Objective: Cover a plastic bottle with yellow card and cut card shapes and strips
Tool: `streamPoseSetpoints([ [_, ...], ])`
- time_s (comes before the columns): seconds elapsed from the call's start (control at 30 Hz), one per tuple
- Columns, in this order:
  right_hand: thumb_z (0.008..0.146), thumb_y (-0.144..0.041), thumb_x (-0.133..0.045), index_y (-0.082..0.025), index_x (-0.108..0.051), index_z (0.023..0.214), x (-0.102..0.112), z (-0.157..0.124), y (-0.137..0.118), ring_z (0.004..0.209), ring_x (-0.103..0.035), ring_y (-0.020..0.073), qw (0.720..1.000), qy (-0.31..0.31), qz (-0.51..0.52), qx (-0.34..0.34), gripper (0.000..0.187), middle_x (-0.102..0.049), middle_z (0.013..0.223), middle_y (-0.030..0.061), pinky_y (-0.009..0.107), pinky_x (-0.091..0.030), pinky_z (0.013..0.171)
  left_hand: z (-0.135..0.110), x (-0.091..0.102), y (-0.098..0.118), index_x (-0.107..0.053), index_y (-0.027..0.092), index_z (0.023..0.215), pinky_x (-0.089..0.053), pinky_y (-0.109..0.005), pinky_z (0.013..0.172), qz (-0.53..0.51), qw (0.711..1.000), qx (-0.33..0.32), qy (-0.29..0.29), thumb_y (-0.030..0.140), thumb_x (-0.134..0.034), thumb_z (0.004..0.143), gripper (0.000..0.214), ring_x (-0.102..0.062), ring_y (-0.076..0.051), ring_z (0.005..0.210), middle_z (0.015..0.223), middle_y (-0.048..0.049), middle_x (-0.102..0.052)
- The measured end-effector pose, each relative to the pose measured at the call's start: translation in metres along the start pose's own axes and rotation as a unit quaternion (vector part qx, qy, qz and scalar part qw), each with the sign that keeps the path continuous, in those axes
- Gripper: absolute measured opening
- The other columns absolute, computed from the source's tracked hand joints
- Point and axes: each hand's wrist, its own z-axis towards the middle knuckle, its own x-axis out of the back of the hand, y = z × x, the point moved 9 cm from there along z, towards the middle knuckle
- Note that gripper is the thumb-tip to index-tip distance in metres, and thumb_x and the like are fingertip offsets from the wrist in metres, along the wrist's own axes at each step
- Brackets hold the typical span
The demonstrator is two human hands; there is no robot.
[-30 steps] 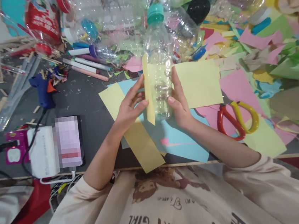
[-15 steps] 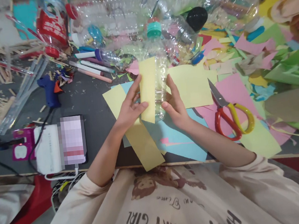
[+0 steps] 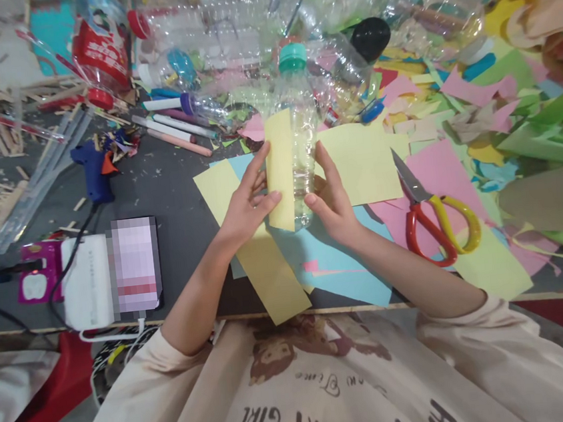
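Between my hands is a clear plastic bottle (image 3: 301, 132) with a green cap, its cap end pointing away from me. A strip of yellow paper (image 3: 280, 171) lies along the bottle's left side. My left hand (image 3: 250, 204) is closed on this strip, thumb on its front and fingers at its left edge. My right hand (image 3: 331, 199) grips the bottle's lower right side with thumb and fingers. Beneath them, blue paper (image 3: 335, 245) and another yellow strip (image 3: 272, 272) lie on the dark table.
Red-and-yellow scissors (image 3: 430, 215) lie right of my hands, near pink paper (image 3: 445, 167). To the left are a blue glue gun (image 3: 93, 167), a phone (image 3: 137, 263) and a white power bank (image 3: 86, 282). Markers (image 3: 172, 132), plastic bottles and paper scraps crowd the back.
The yellow strip and the bottle have shifted very slightly to the right. Both hands keep nearly the same hold.
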Motion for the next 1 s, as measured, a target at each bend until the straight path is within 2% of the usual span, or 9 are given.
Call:
streamPoseSetpoints([
  [0.27, 0.099, -0.064, -0.029, -0.039, 0.008, 0.159, 0.002, 0.001, -0.004, 0.144, -0.045, 0.0276, 1.0, 0.005, -0.008, 0.014, 0.074, -0.02, 0.168, 0.0091, 0.049, -0.054, 0.106, -0.003, -0.003, 0.0, -0.025, 0.039, 0.156, -0.063, -0.04, 0.087, -0.027, 0.999, 0.029, -0.01, 0.06, -0.068, 0.083, 0.087, -0.06, -0.035, 0.128, 0.141, -0.0079, -0.06],
  [0.43, 0.095, -0.068, -0.037, -0.04, -0.01, 0.157, 0.009, -0.002, -0.008, 0.154, -0.027, 0.0304, 0.997, 0.066, 0.027, 0.02, 0.073, -0.025, 0.166, 0.0053, 0.054, -0.046, 0.116, -0.003, -0.006, -0.003, -0.018, 0.041, 0.157, -0.065, -0.041, 0.082, -0.035, 0.998, 0.023, -0.04, 0.061, -0.065, 0.086, 0.088, -0.065, -0.034, 0.121, 0.135, -0.0071, -0.064],
  [0.67, 0.096, -0.065, -0.041, -0.042, -0.018, 0.153, 0.014, -0.006, -0.012, 0.155, -0.023, 0.0308, 0.994, 0.099, 0.036, 0.021, 0.066, -0.025, 0.165, 0.0028, 0.056, -0.044, 0.116, -0.004, -0.009, -0.012, -0.017, 0.043, 0.157, -0.066, -0.043, 0.075, -0.013, 0.997, 0.033, -0.07, 0.064, -0.06, 0.088, 0.084, -0.068, -0.035, 0.118, 0.131, -0.0061, -0.067],
  [0.87, 0.097, -0.063, -0.04, -0.041, -0.018, 0.152, 0.01, -0.005, -0.011, 0.153, -0.029, 0.0301, 0.995, 0.088, 0.05, 0.01, 0.064, -0.025, 0.164, 0.0043, 0.056, -0.045, 0.116, -0.003, -0.006, -0.004, -0.022, 0.04, 0.156, -0.06, -0.047, 0.096, 0.028, 0.998, -0.006, -0.057, 0.063, -0.059, 0.089, 0.08, -0.057, -0.035, 0.133, 0.148, -0.0077, -0.054],
  [1.0, 0.096, -0.066, -0.04, -0.04, -0.016, 0.152, 0.006, -0.005, -0.008, 0.148, -0.037, 0.0316, 0.995, 0.076, 0.06, -0.011, 0.067, -0.026, 0.162, 0.0073, 0.057, -0.047, 0.113, -0.001, 0.0, -0.003, -0.028, 0.039, 0.153, -0.057, -0.046, 0.101, 0.073, 0.997, -0.024, -0.028, 0.067, -0.059, 0.087, 0.078, -0.052, -0.035, 0.137, 0.158, -0.0072, -0.043],
])
